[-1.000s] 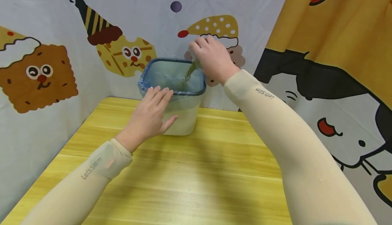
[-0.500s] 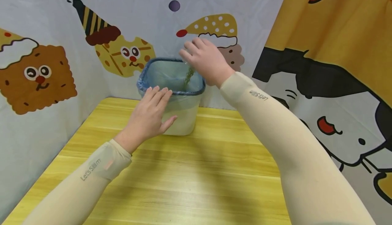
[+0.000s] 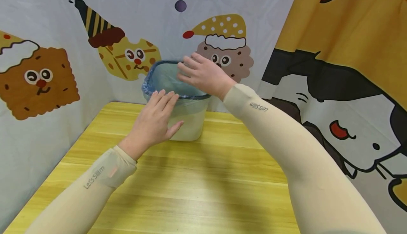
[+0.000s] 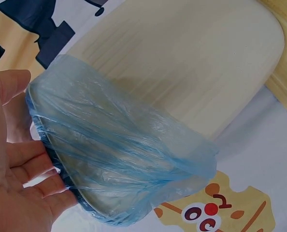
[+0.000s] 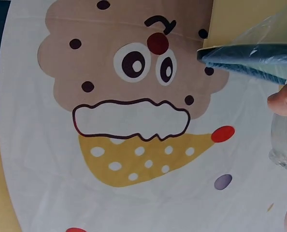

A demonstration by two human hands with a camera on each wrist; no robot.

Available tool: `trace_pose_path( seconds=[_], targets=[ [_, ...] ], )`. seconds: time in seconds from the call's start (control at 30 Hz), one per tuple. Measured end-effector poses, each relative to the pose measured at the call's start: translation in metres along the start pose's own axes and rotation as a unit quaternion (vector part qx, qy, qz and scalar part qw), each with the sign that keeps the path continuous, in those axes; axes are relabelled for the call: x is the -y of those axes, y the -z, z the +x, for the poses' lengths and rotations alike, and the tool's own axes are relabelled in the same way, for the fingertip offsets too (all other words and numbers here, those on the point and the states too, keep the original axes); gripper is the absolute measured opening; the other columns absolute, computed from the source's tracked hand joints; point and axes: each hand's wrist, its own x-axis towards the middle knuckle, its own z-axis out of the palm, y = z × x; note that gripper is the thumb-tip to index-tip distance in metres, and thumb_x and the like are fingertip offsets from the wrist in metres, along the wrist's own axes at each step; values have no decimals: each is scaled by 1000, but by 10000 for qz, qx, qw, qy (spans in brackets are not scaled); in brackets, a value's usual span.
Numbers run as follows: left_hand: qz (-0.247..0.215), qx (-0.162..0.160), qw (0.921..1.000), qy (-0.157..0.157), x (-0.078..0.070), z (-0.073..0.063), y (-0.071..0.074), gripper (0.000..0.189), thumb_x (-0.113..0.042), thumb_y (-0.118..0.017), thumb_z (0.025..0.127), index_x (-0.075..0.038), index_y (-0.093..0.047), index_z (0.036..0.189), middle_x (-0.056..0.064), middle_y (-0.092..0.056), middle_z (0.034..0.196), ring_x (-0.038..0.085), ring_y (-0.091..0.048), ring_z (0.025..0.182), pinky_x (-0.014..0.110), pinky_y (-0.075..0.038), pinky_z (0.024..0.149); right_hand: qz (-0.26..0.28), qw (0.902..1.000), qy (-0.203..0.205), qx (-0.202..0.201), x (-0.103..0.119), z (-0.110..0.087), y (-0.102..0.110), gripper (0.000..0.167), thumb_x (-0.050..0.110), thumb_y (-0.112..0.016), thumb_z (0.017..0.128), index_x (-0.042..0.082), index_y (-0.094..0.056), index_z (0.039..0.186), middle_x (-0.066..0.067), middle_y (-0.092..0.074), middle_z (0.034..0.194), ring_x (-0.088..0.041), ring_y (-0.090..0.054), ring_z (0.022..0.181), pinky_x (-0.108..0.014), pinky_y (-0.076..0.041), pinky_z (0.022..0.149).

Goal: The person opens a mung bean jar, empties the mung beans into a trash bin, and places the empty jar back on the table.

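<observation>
Evidently the right hand (image 3: 203, 73) has a clear vessel (image 5: 282, 137) between its thumb and fingers, as the right wrist view shows at its border; from the head, the back of the hand hides the vessel. The vessel's long axis runs roughly up and down in the wrist view, its sides cut off by the border; I cannot tell for certain which end is the mouth. It lies on the palm side of the hand, near the bin's rim (image 3: 195, 97), and the hand hangs over the right part of the opening.

The left hand (image 3: 157, 115) has straight fingers lying close together, thumb held out to the side, its fingertips touching the near rim.

The bin (image 3: 187, 126) stands upright, mouth up, the near rim running left to right. A thin blue liner (image 4: 129, 140) folds over that rim and hangs down outside, gathered at the left corner. To the left of the right hand, the opening lies uncovered.

The wood-grain table (image 3: 190, 188) ends just behind the bin, close to the printed cloth (image 3: 140, 0); toward the person, its surface runs on between the two beige sleeves (image 3: 305, 145). A mustard curtain (image 3: 346, 32) hangs on the right.
</observation>
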Motion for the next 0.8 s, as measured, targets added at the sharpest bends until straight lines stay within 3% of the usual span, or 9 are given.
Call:
trace_pose_path(
  seconds=[0.33, 0.43, 0.5, 0.57, 0.63, 0.7, 0.77, 0.8],
  targets=[
    [21, 30, 10000, -1, -1, 0, -1, 86, -47, -83, 91, 7, -54, 150, 28, -60, 149, 50, -56, 139, 62, -43, 123, 215, 9997, -94, 25, 5, 1, 3, 51, 11, -62, 108, 22, -50, 157, -9, -50, 160, -32, -47, 148, -48, -41, 125],
    [-39, 54, 10000, 4, -2, 0, -2, 85, -47, -84, 91, 7, -54, 150, 28, -60, 149, 50, -56, 139, 62, -43, 123, 787, 9933, -832, -121, -2, -7, 4, 47, 7, -59, 109, 19, -52, 154, -11, -53, 157, -35, -48, 146, -50, -41, 125],
    [-73, 59, 10000, 11, -2, 1, -2, 85, -46, -84, 91, 6, -53, 151, 28, -60, 148, 50, -55, 139, 62, -42, 123, 1411, 9759, -1657, -177, -12, -18, 4, 48, 9, -64, 106, 17, -53, 152, -11, -56, 155, -37, -48, 145, -52, -41, 124],
    [-93, 71, 9999, 21, -3, 1, -2, 86, -46, -83, 91, 7, -52, 151, 28, -59, 149, 50, -55, 140, 62, -42, 124, 2155, 9389, -2677, -196, -22, -36, 3, 49, 18, -69, 102, 16, -55, 149, -11, -59, 152, -39, -48, 141, -55, -41, 121],
    [-104, 93, 9999, 32, -2, 1, -2, 86, -46, -83, 91, 7, -51, 151, 28, -59, 149, 50, -54, 140, 62, -41, 124, 2986, 8790, -3717, 92, -32, -59, 1, 62, 27, -78, 95, 16, -53, 151, -10, -60, 152, -39, -47, 141, -56, -40, 121],
    [-110, 112, 9999, 28, -1, 1, -1, 86, -45, -83, 91, 7, -51, 152, 29, -58, 149, 51, -54, 140, 62, -41, 125, 3831, 7939, -4705, 406, -35, -89, -3, 78, 34, -83, 89, 16, -48, 156, -11, -57, 155, -39, -47, 141, -58, -41, 118],
    [-132, 144, 9998, 32, 0, 1, -1, 86, -44, -83, 91, 8, -50, 152, 29, -58, 149, 51, -53, 140, 63, -40, 125, 4624, 6959, -5460, 616, -29, -122, -10, 90, 37, -86, 87, 13, -40, 160, -14, -54, 158, -39, -49, 140, -58, -44, 117],
    [-145, 156, 9998, 39, 1, 1, -1, 86, -44, -83, 91, 8, -50, 152, 29, -58, 149, 51, -53, 140, 63, -40, 125, 4928, 6531, -5706, 718, -22, -140, -13, 96, 38, -87, 85, 11, -36, 162, -15, -52, 159, -39, -50, 141, -58, -46, 117]
  ],
)
